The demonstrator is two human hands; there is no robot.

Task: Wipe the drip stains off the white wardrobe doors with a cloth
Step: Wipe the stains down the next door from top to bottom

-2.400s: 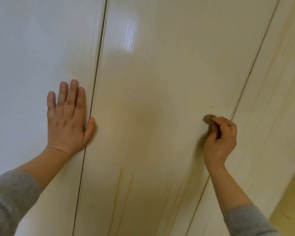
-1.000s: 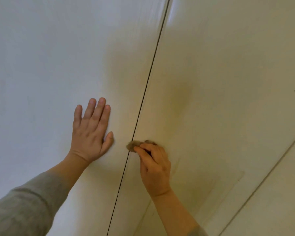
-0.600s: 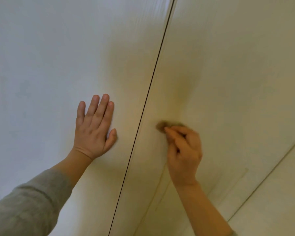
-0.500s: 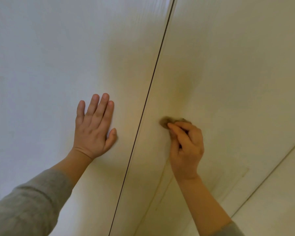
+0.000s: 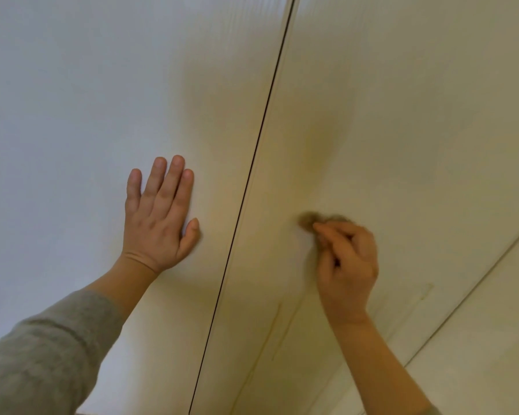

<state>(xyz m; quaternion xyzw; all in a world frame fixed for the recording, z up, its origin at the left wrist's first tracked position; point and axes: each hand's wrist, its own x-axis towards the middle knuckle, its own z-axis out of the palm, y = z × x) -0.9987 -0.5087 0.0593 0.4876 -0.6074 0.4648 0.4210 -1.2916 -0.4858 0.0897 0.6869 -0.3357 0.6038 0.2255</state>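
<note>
White wardrobe doors point(image 5: 387, 85) are filling the whole view at close range. Nearest the camera, a grey sleeve point(image 5: 42, 354) is covering the left forearm. Faint brownish drip stains point(image 5: 277, 322) are running down the middle door point(image 5: 432, 175), just right of the dark seam point(image 5: 252, 175) and below the right wrist.

Further up, the left hand point(image 5: 159, 223) is lying flat on the left door point(image 5: 72, 100). Its fingers point(image 5: 174, 181) are straight and close together, and the thumb is pointing toward the seam.

Across the seam, the right hand point(image 5: 346, 265) is pinching a small brown cloth point(image 5: 307, 220) between its curled fingers point(image 5: 336, 235) and thumb and pressing it against the middle door. The cloth is showing as a blur, so a rubbing stroke is probably under way. Beyond the hands, the doors are looking unmarked apart from a yellowish shadow.

Doing this step well is calling for firm, even pressure and strokes that follow the streaks downward, since the visible stains are lying below the cloth, not under it. The flat left hand is likely steadying the door against that push. Turning the wad to a fresh face is likely helping to avoid smearing.
</note>
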